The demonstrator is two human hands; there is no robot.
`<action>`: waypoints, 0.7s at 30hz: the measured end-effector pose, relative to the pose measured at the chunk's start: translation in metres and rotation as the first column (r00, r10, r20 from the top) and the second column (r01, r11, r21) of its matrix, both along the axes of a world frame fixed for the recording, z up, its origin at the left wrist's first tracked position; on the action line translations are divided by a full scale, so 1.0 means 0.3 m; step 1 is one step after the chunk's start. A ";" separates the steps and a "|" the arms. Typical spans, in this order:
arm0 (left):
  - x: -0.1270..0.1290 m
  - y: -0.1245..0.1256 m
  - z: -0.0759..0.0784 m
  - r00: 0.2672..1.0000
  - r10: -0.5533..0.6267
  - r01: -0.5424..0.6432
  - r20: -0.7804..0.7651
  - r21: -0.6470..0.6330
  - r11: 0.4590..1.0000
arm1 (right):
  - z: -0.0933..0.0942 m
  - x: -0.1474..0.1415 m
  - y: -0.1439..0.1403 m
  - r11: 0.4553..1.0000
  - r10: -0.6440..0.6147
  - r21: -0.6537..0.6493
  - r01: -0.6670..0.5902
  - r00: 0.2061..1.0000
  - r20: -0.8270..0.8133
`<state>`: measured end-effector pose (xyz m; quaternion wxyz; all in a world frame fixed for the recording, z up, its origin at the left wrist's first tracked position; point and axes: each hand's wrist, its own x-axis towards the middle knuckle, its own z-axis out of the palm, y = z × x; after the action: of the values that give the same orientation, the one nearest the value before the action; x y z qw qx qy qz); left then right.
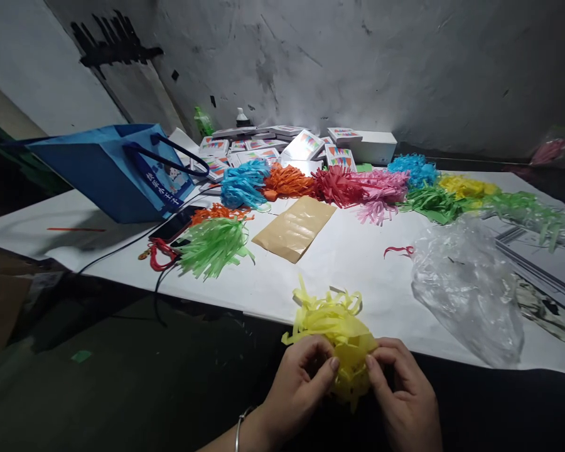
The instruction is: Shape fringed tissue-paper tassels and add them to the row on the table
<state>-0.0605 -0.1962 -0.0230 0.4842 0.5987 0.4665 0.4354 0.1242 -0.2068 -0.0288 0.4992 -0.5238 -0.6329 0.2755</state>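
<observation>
A yellow tissue-paper tassel (pixel 332 317) with cut strips hangs over the table's front edge, between my two hands. My left hand (pixel 301 380) pinches its middle band from the left, thumb on top. From the right, my right hand (pixel 400 383) pinches the same band between thumb and fingers. Strips spread out beyond my hands onto the white table, and more dangle below. Past the tassel lies a flat brown paper envelope (pixel 294 229). A light green tassel (pixel 216 245) rests to its left.
Behind the envelope runs a row of blue (pixel 245 182), orange (pixel 288 181), red and pink tassels. Small printed boxes (pixel 258 144) are piled by the wall. A blue gift bag (pixel 117 169) leans at left, near a phone and black cable. A clear plastic bag (pixel 466 289) lies at right.
</observation>
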 end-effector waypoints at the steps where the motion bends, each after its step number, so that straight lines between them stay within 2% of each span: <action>1: -0.002 -0.001 -0.005 1.000 0.008 -0.008 0.011 -0.009 1.000 | -0.005 0.000 -0.001 1.000 -0.014 -0.005 0.014 1.000 0.000; 5: 0.002 -0.005 -0.016 1.000 0.007 -0.007 0.011 0.029 1.000 | -0.019 -0.034 -0.016 0.998 -0.069 -0.002 0.069 0.997 -0.046; 8: 0.009 -0.005 -0.012 1.000 -0.010 0.015 -0.027 0.175 0.984 | -0.018 -0.069 -0.028 0.993 -0.114 0.022 0.115 0.993 -0.024; 11: 0.011 -0.005 -0.007 0.995 -0.018 0.045 -0.094 0.303 0.952 | -0.013 -0.078 -0.019 0.985 -0.103 0.160 0.071 0.974 0.200; 13: 0.007 -0.005 -0.008 0.991 -0.026 0.072 -0.134 0.347 0.935 | -0.008 -0.071 0.001 0.958 -0.097 0.287 -0.010 0.930 0.355; 15: -0.001 -0.006 -0.012 0.987 -0.034 0.092 -0.156 0.384 0.919 | -0.004 -0.059 0.025 0.927 -0.088 0.363 -0.088 0.894 0.440; 16: -0.006 -0.006 -0.015 0.987 -0.035 0.095 -0.156 0.394 0.914 | -0.003 -0.053 0.036 0.918 -0.093 0.384 -0.098 0.889 0.448; 18: -0.015 -0.005 -0.022 0.991 -0.029 0.077 -0.132 0.373 0.925 | -0.003 -0.042 0.051 0.913 -0.137 0.405 -0.041 0.906 0.400; 21: -0.018 0.003 -0.029 0.997 -0.035 0.048 -0.062 0.224 0.973 | -0.013 -0.033 0.056 0.936 -0.142 0.352 0.018 0.933 0.330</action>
<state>-0.0658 -0.1954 -0.0318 0.4085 0.6716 0.4153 0.4579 0.1143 -0.1898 -0.0326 0.4729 -0.4951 -0.7276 0.0425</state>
